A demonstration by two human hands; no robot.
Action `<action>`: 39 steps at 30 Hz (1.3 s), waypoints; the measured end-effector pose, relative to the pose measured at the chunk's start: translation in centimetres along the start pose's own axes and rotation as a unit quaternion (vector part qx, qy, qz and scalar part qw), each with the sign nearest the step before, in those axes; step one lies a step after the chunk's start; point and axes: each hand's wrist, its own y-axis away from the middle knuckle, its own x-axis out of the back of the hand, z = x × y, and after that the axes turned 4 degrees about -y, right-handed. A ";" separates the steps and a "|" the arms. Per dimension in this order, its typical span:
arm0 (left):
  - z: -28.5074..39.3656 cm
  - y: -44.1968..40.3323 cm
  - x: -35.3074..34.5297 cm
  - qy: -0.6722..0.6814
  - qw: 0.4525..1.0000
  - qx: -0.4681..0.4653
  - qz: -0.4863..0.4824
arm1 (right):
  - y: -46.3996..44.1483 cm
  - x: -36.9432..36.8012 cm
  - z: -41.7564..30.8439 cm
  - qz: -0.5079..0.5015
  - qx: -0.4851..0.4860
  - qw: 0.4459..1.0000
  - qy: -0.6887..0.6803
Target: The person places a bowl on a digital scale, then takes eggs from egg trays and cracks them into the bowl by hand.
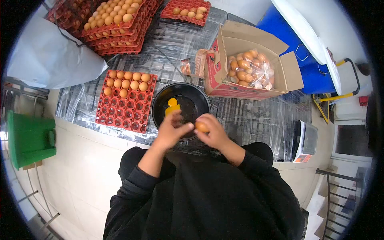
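Note:
A brown egg [202, 127] is held in the fingers of my right hand [212, 132], over the near right rim of a black bowl [200, 94]. My left hand [172, 130] is above the bowl's near left side, its fingers apart and slightly blurred, with nothing seen in it. Inside the bowl lie yellow yolks [172, 102] in clear liquid, partly behind my left fingers. Left of the bowl is a red egg tray [128, 105], with several brown eggs [128, 75] in its far rows and bare cups in the near ones.
An open cardboard box [240, 93] with bagged eggs [250, 69] stands at the right. Stacked egg trays [120, 40] rise at the back left, beside a white bag [56, 58]. Another tray [186, 14] lies at the back. Blue barrels [280, 36] stand behind the box.

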 end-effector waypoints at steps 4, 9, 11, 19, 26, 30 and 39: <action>-3.5 -5.5 6.1 -0.268 0.959 0.029 0.088 | 2.2 0.8 5.2 -0.035 -0.120 0.986 0.114; -4.9 -7.4 7.4 -0.332 0.937 0.074 0.086 | 2.1 1.0 5.8 0.018 -0.083 0.993 0.081; -5.1 -7.0 7.2 -0.335 0.935 0.074 0.090 | 2.3 0.6 6.5 -0.021 -0.113 0.990 0.085; -1.2 -5.3 1.4 -0.318 0.902 -0.293 0.016 | -3.3 0.5 3.1 -0.008 -0.446 0.736 -0.509; -1.3 -5.7 0.3 -0.281 0.934 -0.206 -0.079 | -5.1 -1.7 5.6 -0.083 -0.484 0.669 -0.558; -1.7 -5.8 0.3 -0.272 0.938 -0.195 -0.090 | -4.8 -2.0 6.3 -0.103 -0.492 0.657 -0.563; -5.2 -6.8 -1.2 -0.314 0.921 -0.226 -0.031 | -4.2 -3.5 8.4 -0.123 -0.496 0.657 -0.555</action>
